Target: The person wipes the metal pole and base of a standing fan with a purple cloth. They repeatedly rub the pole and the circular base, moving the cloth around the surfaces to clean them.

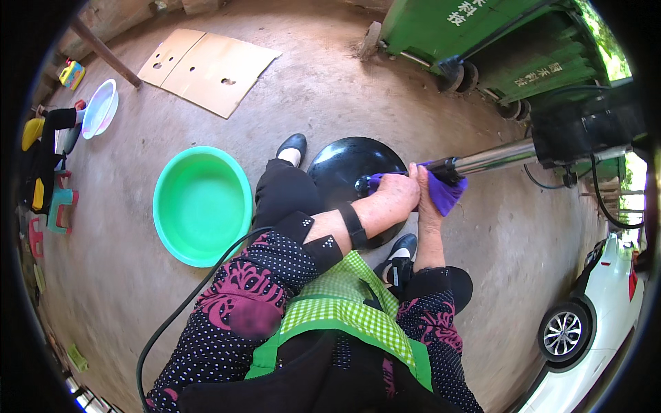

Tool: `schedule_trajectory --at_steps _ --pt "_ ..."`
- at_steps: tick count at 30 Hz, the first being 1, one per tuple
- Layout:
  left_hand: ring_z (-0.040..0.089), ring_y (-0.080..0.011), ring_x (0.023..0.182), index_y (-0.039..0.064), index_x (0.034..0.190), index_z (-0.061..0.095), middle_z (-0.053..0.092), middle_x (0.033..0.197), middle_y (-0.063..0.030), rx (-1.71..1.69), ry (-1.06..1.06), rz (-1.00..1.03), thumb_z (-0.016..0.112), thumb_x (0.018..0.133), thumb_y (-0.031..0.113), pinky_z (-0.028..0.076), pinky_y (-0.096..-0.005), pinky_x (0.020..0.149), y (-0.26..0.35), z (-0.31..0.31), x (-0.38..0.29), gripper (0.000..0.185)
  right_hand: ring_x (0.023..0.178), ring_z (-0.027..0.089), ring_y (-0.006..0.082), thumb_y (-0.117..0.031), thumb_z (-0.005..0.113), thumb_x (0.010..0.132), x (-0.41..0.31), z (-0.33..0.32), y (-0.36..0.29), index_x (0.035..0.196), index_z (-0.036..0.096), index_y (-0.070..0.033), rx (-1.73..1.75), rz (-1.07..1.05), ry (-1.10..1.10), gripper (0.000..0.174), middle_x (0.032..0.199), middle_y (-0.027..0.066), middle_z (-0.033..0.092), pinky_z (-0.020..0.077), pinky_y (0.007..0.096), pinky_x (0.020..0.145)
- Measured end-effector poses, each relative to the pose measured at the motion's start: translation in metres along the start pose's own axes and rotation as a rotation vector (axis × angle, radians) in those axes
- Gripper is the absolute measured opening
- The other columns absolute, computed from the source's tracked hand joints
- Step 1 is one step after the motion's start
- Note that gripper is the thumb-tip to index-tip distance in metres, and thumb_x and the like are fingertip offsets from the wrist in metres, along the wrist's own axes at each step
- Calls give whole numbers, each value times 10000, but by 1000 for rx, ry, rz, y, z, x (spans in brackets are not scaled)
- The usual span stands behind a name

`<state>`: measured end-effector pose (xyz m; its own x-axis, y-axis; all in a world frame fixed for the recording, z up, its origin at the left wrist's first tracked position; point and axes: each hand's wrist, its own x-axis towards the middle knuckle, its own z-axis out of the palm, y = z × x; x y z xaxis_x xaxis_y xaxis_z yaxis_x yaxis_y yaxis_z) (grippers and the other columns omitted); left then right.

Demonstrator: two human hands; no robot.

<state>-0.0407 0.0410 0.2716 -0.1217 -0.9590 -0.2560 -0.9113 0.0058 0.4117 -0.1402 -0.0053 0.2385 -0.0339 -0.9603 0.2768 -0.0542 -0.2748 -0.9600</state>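
Note:
A glossy black round base [335, 160] lies tilted between the person's feet, with a metal pole [496, 157] rising from its middle towards the right. A purple cloth [446, 193] is wrapped about the pole's lower part, beside a black collar [444, 168]. My left hand [396, 192] reaches across from the left and is closed on the cloth near the base. Right beside it, my right hand [424, 191] grips the cloth at the pole, its fingers partly hidden. A black housing [583, 126] sits at the pole's far end.
A green plastic basin [201, 206] stands left of the knees. Flattened cardboard [206, 67] lies farther off. Green wheeled bins [434, 31] stand at upper right, a white car [594, 315] at lower right. At far left are another person's leg [51, 124], a pale basin [100, 109] and stools [62, 206].

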Motion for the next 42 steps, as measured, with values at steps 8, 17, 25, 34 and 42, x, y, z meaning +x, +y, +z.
schedule_trajectory --at_steps 8,17,25,34,42 --pt "689 -374 943 -65 1513 183 696 973 -247 -251 -7 130 793 765 328 546 -436 800 -21 -20 -34 1043 801 597 116 -91 731 875 -30 -45 -28 950 622 -33 -271 305 -451 145 915 11 646 502 283 731" --pt "512 -198 1254 209 1571 210 469 1436 -99 -1541 -103 63 570 1012 383 501 -407 968 -3 -23 -90 687 1116 562 140 -132 800 812 -29 -64 -134 1281 556 -32 129 142 -808 538 1168 41 605 443 310 998" --pt "620 -214 1135 49 1311 506 618 1238 -113 -1994 423 220 367 1085 314 506 -384 992 15 -96 -83 375 1341 449 203 -189 747 873 4 -87 -143 1418 514 -65 69 -163 -827 606 1466 105 462 436 366 1045" --pt "539 -84 1146 73 1390 474 562 1300 -21 -1476 337 273 382 1081 337 423 -237 985 62 -104 -5 416 1355 422 193 -454 408 1051 31 -95 -96 1541 318 -53 184 201 -596 640 1507 80 432 343 334 1102" --pt "546 -111 1139 69 1374 475 581 1248 -58 -1407 411 370 423 1068 262 466 -271 968 29 -17 12 366 1359 422 204 -478 516 1002 27 -92 -92 1497 357 26 144 32 -638 725 1450 131 487 278 326 1147"
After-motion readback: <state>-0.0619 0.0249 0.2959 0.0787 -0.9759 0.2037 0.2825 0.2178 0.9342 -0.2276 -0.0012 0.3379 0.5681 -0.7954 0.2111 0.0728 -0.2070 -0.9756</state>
